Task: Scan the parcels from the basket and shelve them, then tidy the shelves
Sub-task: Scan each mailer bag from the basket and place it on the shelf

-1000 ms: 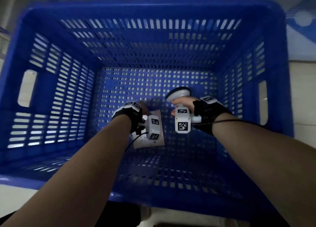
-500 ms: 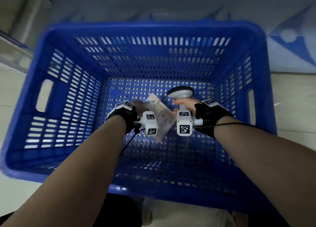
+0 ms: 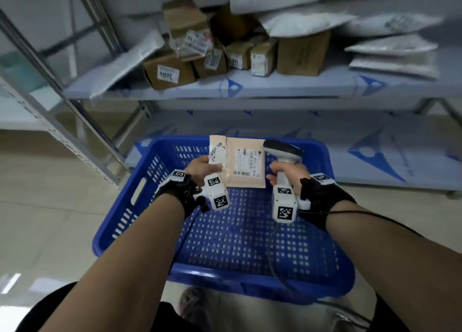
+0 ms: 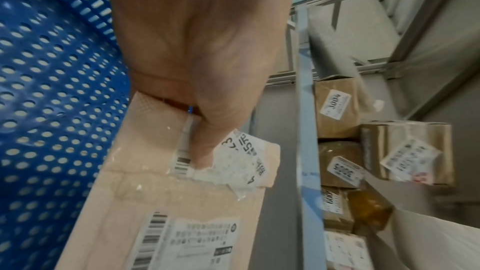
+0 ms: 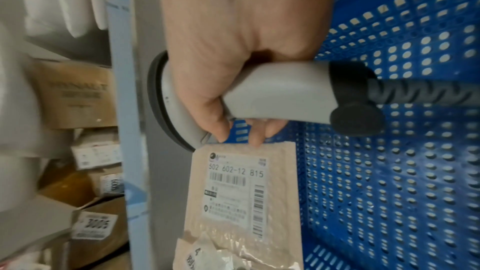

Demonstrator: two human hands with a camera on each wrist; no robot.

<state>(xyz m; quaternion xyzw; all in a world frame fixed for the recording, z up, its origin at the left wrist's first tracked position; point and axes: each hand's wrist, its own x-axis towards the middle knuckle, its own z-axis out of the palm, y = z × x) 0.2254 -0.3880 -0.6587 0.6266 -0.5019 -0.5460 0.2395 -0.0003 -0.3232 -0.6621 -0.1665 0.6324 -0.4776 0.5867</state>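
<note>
Metal shelf (image 3: 250,87) behind blue basket (image 3: 332,179), loaded with cardboard boxes (image 3: 168,73), white mailers (image 3: 390,64). Above basket: left hand (image 3: 200,168) pinches beige padded envelope (image 3: 246,165) by left edge, label up; right of envelope, right hand (image 3: 287,174) wraps grey barcode scanner (image 3: 282,151) handle.

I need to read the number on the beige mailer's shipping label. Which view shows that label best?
The right wrist view: the shipping label faces the camera, sharp enough to read 502 602-12 815. The head view shows the whole label, but small. The left wrist view catches only part of it, blurred, below the left hand pinching the beige mailer.
</note>
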